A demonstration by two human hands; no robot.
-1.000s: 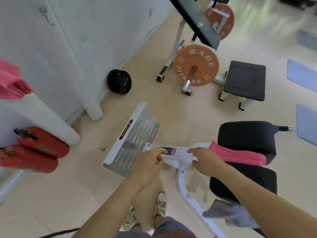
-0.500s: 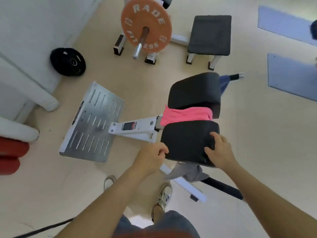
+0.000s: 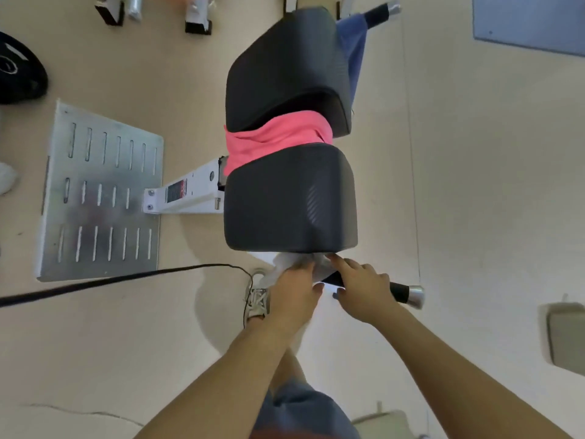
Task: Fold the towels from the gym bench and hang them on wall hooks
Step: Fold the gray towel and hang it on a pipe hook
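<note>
Half a second ago your hands sat on the near edge of the bench's near pad [image 3: 291, 201]; now both have dropped just below it, at 6 o'clock of the pad. Your left hand [image 3: 292, 293] has its fingers bunched into the pale grey towel [image 3: 285, 266] that hangs under that edge, and holds it. Your right hand [image 3: 364, 288] lies narrow and loosely stretched over the black handle bar [image 3: 408, 291], its forefinger tip touching the same towel. Your head has also moved in and over the bench, so the orange plate has slid out past 12 o'clock.

The pink towel [image 3: 275, 141] is wedged in the gap between the near pad and the far pad [image 3: 285, 68]. A blue towel [image 3: 353, 42] hangs at 1 o'clock, beside the far pad.

The floor [image 3: 474, 185] is pale beige. A slotted metal footplate [image 3: 98, 191] lies at 9 o'clock, joined to the bench by a white beam [image 3: 186, 193]. A black weight plate [image 3: 19, 77] sits at 10 o'clock, a blue mat [image 3: 531, 20] at 2 o'clock. A black cable [image 3: 110, 282] runs from 8 o'clock towards your shoe [image 3: 258, 301].

Most of the grey towel is hidden behind your hands and the pad, so you cannot tell how it is draped. The weight plate and the mat are cut by the edges
</note>
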